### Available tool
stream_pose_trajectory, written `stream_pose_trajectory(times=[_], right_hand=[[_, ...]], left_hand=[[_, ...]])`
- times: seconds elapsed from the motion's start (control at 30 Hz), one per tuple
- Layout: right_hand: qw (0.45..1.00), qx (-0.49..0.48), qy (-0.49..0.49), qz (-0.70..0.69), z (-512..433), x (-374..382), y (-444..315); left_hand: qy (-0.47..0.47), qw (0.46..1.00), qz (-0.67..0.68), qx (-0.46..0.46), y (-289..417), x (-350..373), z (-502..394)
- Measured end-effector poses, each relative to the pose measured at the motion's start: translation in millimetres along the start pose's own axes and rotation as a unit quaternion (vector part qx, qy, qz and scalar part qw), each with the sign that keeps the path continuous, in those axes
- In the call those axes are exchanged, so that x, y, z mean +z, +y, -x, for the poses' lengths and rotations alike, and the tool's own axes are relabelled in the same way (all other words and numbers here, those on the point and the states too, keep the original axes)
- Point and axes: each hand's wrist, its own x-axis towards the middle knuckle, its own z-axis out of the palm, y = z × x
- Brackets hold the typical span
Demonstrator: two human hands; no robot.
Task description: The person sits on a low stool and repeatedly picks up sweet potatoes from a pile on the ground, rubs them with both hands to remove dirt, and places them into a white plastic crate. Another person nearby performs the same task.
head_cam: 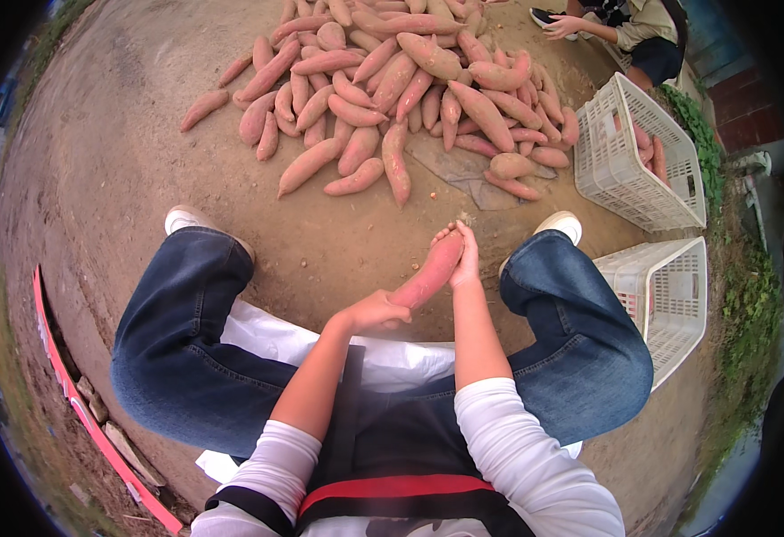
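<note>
Between my hands is a long red-skinned sweet potato, tilted with its far end to the right. My left hand grips its near end, the fingers wrapped around it. Around the far end curls my right hand, palm along the side and fingertips over the top. Past my feet a large heap of sweet potatoes lies on the bare ground, some with soil on their skins. The closest ones, such as a curved sweet potato, lie at the heap's near edge.
To the right stand a white plastic crate with several sweet potatoes inside and a second crate nearer me. Another person's hand shows at the top right. White sheeting lies under my legs; a red strip runs along the left.
</note>
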Motion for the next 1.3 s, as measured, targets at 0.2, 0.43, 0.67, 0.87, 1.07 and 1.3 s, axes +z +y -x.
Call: stream_pose_trajectory(times=[0.2,0.43,0.67,0.87,1.07,1.3], right_hand=[[0.991,0.018,-0.014,0.131,17.7,4.8,49.1],[0.967,0.113,-0.010,0.227,26.9,5.7,86.7],[0.997,0.027,0.008,0.068,0.6,5.4,9.4],[0.984,-0.093,0.104,0.108,-12.7,-8.4,24.1],[0.966,-0.014,0.235,0.103,-0.1,-9.5,110.3],[0.974,0.164,0.138,0.068,2.2,-0.1,106.8]], left_hand=[[0.177,0.979,-0.075,0.072,-7.8,2.5,-7.5],[0.180,0.980,-0.012,0.079,-9.2,-3.7,-9.7],[-0.092,0.989,0.119,0.004,3.3,6.5,9.7],[0.338,0.812,-0.441,0.178,-8.3,13.9,-5.8],[0.432,0.791,-0.429,0.067,-15.7,7.6,-6.2],[0.387,0.855,-0.338,0.072,2.0,3.8,-1.0]])
